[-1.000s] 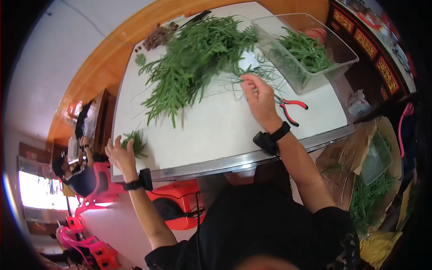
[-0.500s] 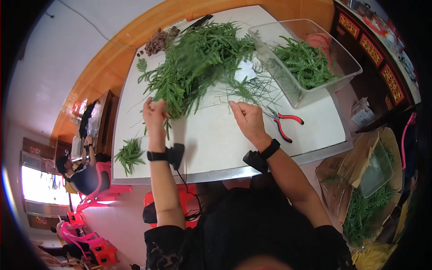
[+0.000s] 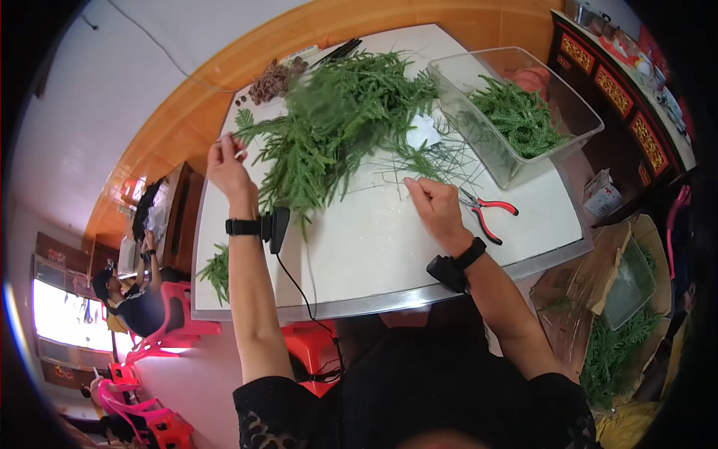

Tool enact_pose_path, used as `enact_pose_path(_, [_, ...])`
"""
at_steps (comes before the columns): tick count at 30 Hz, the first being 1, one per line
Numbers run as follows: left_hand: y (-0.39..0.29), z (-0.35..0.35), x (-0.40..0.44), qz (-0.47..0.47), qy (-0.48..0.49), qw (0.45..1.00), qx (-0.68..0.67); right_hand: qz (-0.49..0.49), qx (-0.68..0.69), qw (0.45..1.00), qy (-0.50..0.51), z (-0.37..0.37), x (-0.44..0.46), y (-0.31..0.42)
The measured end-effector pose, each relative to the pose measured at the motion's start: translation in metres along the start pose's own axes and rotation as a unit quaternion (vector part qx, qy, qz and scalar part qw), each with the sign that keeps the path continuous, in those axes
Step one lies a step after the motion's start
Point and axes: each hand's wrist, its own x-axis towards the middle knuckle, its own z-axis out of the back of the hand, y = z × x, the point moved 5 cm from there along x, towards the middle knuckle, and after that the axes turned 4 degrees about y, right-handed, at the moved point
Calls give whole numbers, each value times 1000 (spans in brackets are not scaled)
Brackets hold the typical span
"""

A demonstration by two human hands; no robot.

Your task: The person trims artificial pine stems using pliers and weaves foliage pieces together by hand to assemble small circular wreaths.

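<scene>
Right hand [image 3: 434, 206] first, hovering over or resting on the pale surface [image 3: 374, 254], fingers curled and thumb forward; whether a thin stem is pinched there, I cannot tell. Out to the left, the left hand [image 3: 228, 168] has its fingers bent beside the tip of a green sprig [image 3: 258, 129] at the heap's edge, and whether it grips that sprig is unclear too. Close to the near edge, one small bunch [image 3: 217, 273] lies by itself, partly behind the left forearm. Off the right side, a cardboard box [image 3: 565, 292] holds more greenery [image 3: 613, 352], so plenty looks unused. Just beyond the right hand, red-handled pliers [image 3: 495, 203] lie on the surface with no hand on them, and loose thin stems [image 3: 449, 161] fan out near a white paper [image 3: 423, 133]. Farther on comes the big heap of sprigs [image 3: 351, 105], loose and by far the largest lot: plenty left, I'd judge. The clear tub [image 3: 508, 170] at the right holds a smaller share [image 3: 520, 116], perhaps the finished part, while brown cones [image 3: 273, 81] sit untouched at the far left.
</scene>
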Motion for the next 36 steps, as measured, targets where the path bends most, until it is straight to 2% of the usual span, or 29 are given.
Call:
enact_pose_path(1, [-18, 3, -2, -79, -25, 996, 26, 0, -1, 1000, -5, 0, 0, -3])
enact_pose_path(3, [-41, 11, -10, -109, -41, 993, 12, 10, -4, 1000, -9, 2, 2, -2])
enact_pose_path(6, [-73, 33, -29, -162, -77, 984, 0, -39, -22, 998, 41, -2, 0, -2])
enact_pose_path(10, [-86, 52, -54, -138, -59, 982, -111, -33, -27, 998, 49, -4, 0, -7])
enact_pose_path(13, [-83, 49, -67, -99, 1, 965, -244, -32, -28, 998, 46, -6, 1, -6])
enact_pose_path(19, [-28, -17, -97, 29, 88, 910, -404, -77, -16, 997, 14, 1, 0, -16])
enact_pose_path(21, [-4, -39, -109, 82, 128, 882, -446, -95, 56, 994, 21, 3, 1, -14])
enact_pose_path(25, [16, -55, -122, 95, 192, 866, -451, -89, 47, 995, 19, 3, 1, -15])
enact_pose_path(30, [29, -46, -126, 119, 151, 885, -425, -107, 121, 984, 81, -8, 1, -16])
enact_pose_path(33, [29, -42, -125, 83, 142, 908, -385, -167, 216, 954, 122, -14, 3, -2])
enact_pose_path(36, [31, -44, -127, 87, 128, 919, -363, -182, 226, 943, 165, -15, 16, 16])
